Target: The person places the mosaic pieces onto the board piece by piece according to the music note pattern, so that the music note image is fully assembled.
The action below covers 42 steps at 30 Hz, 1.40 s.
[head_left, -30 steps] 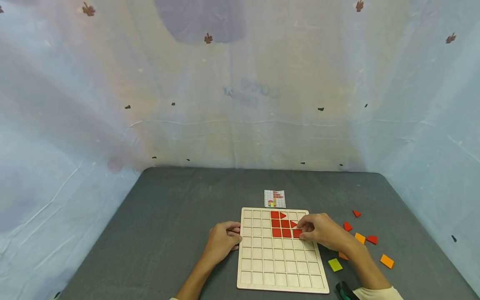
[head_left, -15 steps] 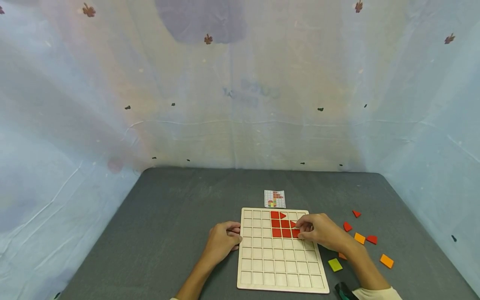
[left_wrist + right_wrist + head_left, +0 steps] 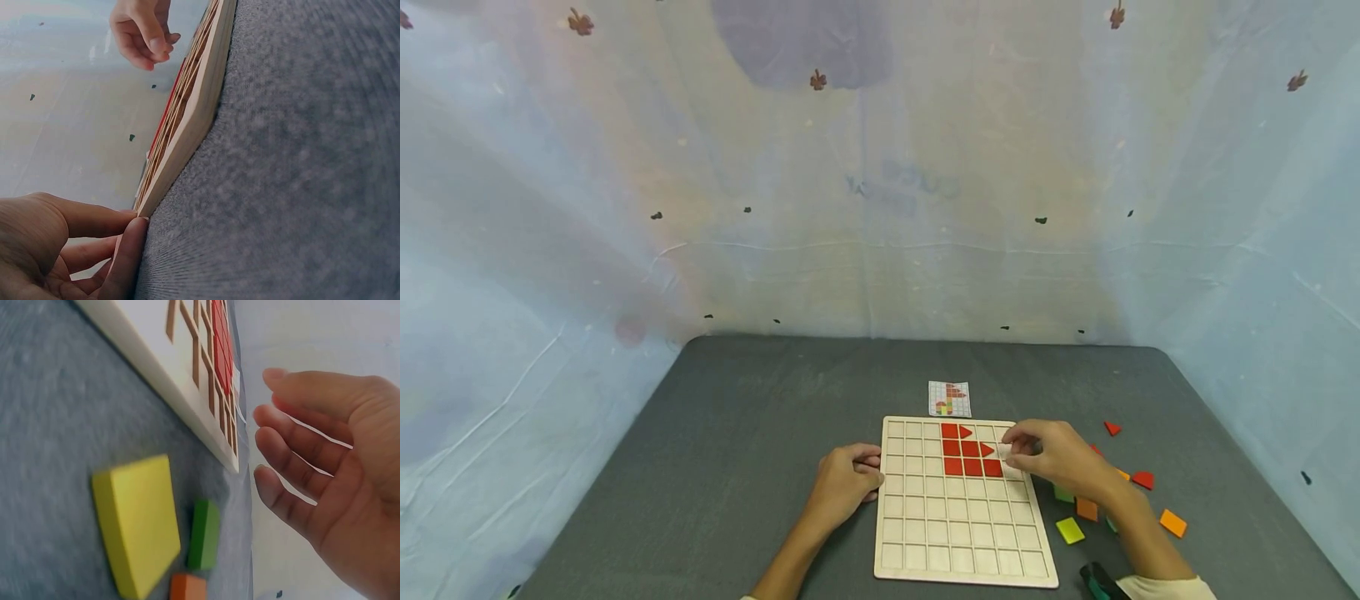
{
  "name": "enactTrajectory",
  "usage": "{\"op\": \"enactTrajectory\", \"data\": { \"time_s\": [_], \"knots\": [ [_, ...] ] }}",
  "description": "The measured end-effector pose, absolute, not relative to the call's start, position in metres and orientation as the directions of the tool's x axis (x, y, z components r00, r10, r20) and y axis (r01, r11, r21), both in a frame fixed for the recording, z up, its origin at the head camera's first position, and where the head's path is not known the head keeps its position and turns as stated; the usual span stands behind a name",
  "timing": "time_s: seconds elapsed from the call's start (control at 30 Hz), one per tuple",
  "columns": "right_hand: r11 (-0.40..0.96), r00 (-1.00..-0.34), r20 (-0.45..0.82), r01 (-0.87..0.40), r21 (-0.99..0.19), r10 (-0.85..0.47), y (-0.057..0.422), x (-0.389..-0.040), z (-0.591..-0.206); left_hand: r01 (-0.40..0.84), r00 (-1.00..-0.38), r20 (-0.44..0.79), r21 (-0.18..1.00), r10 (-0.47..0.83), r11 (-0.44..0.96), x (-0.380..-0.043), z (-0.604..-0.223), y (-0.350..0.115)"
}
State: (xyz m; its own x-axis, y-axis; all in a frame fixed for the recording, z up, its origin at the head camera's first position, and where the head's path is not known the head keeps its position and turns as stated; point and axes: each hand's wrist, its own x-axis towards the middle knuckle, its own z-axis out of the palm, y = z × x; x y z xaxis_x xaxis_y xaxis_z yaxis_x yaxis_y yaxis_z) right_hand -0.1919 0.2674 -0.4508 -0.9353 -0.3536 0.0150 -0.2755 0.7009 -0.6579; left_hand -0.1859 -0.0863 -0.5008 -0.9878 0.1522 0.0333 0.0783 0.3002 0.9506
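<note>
A pale wooden grid board (image 3: 955,533) lies on the dark table. Red square tiles (image 3: 951,447) fill cells in its upper middle, with red triangles (image 3: 987,450) ending the top two rows. The third row ends in a red square tile (image 3: 992,468). My left hand (image 3: 838,483) pinches the board's left edge; thumb and index finger meet at the board's edge in the left wrist view. Just above the board's right side hovers my right hand (image 3: 1060,457), fingers loosely bent. Nothing shows between its fingers in the right wrist view.
A printed pattern card (image 3: 950,398) lies behind the board. Right of it are scattered loose tiles: a yellow square (image 3: 1071,530), an orange one (image 3: 1173,522), a green piece (image 3: 204,534) and red ones (image 3: 1143,480). Some are partly hidden by the right arm.
The right hand has let go of the red square tile, which now sits at the end of the third row, and has moved off to the right. The left hand stays put.
</note>
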Motion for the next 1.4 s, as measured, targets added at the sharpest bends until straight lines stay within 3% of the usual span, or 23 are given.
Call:
{"op": "enactTrajectory", "data": {
  "time_s": [0.33, 0.77, 1.4],
  "knots": [
    [0.774, -0.958, 0.14, -0.285, -0.565, -0.25, 0.294, -0.189, -0.447, 0.074, -0.987, 0.029, 0.953, 0.155, 0.293, -0.186, -0.501, -0.086],
    [0.864, -0.973, 0.169, -0.22, -0.453, -0.159, 0.349, -0.185, -0.44, 0.074, -0.988, 0.031, 0.954, 0.149, 0.29, -0.186, -0.501, -0.087],
    [0.888, -0.99, 0.069, -0.144, -0.437, -0.126, 0.403, -0.194, -0.459, 0.081, -0.986, 0.036, 0.956, 0.16, 0.282, -0.186, -0.503, -0.088]
  ]
}}
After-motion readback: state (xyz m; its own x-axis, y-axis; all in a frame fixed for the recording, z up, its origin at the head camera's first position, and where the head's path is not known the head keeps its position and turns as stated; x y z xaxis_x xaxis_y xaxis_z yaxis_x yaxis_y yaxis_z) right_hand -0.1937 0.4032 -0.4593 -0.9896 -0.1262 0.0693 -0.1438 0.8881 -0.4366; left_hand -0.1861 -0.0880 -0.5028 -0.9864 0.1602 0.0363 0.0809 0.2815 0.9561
